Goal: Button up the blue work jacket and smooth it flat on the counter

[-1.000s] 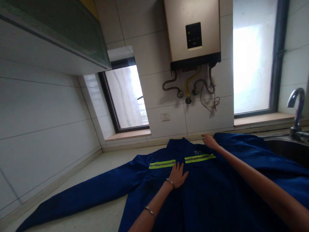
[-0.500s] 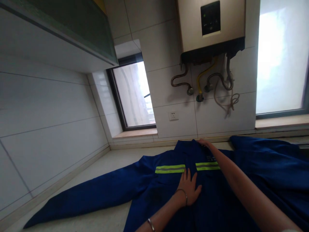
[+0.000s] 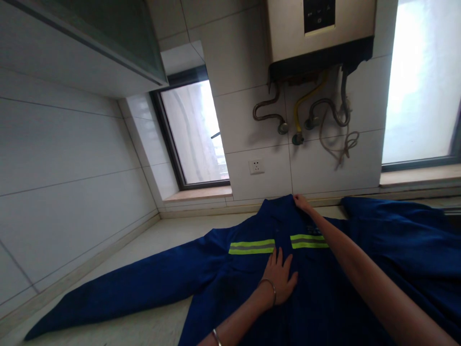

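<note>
White-tiled walls [image 3: 72, 144] meet in a corner at the far left, with a pale tabletop [image 3: 158, 324] running along them. On the far wall hangs a beige water heater [image 3: 320, 41] with a dark panel; bent metal hoses [image 3: 264, 117], a yellow pipe [image 3: 297, 120] and a looped cord [image 3: 347, 146] come down below it. To the left of these and lower sits a wall socket [image 3: 256, 166]. One window [image 3: 192, 134] is on the left, another bright pane [image 3: 419, 91] on the right, and a cupboard [image 3: 104, 33] overhangs at the upper left.

Spread over the tabletop lies a blue jacket [image 3: 241, 274], its collar [image 3: 277, 209] toward the far wall and its left-side sleeve [image 3: 126, 293] stretched toward the near left. Two yellow-green bands with grey centres cross the chest, a left band [image 3: 252, 247] and a right band [image 3: 309, 241]; small lettering above the right one is too blurred to read. More blue cloth [image 3: 399, 221] lies in folds at the right; whether it is the other sleeve cannot be told.

The left hand [image 3: 281, 278] rests open on the chest, fingers parted, just below the left band, gripping nothing; bracelets circle its wrist and forearm. The right hand [image 3: 302, 203] reaches far, its fingers closed on the collar's right edge.
</note>
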